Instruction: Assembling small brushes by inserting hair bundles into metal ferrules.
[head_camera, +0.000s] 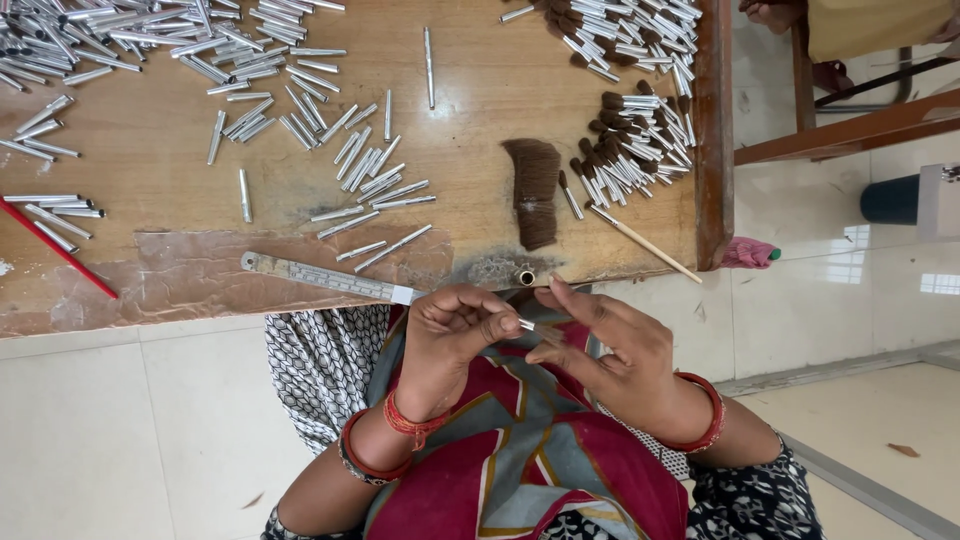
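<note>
1. Head view, hands: The left hand (455, 330) is seen curled, with thumb and fingertips pinched on a small metal tube (526, 324), held just below the table edge (200, 290) and above the lap. The right hand (610, 350) is partly open, fingers extended, with thumb and forefinger closed near the tube's free end; whether a tuft of hair is held there cannot be told.

2. Head view, handling: The tube is judged light, stiff and smooth, hence slippery; it is best gripped at mid-length by the fingertips. It is also judged liable to dent if squeezed hard.

3. Head view, table: A bundle of brown hair (532, 190) lies flat near the edge and is judged soft, loose and easily scattered. Empty metal tubes (350, 160) are spread over the middle and left of the table. Tubes already fitted with hair (625, 140) are heaped to the right. A steel ruler (330, 278) lies along the near edge, with a thin wooden stick (645, 243) at the right and a red pencil (55, 248) at the left.

4. Head view, packages and signs: None are seen. A pink cloth (748, 252) lies on the floor beside the table.
</note>
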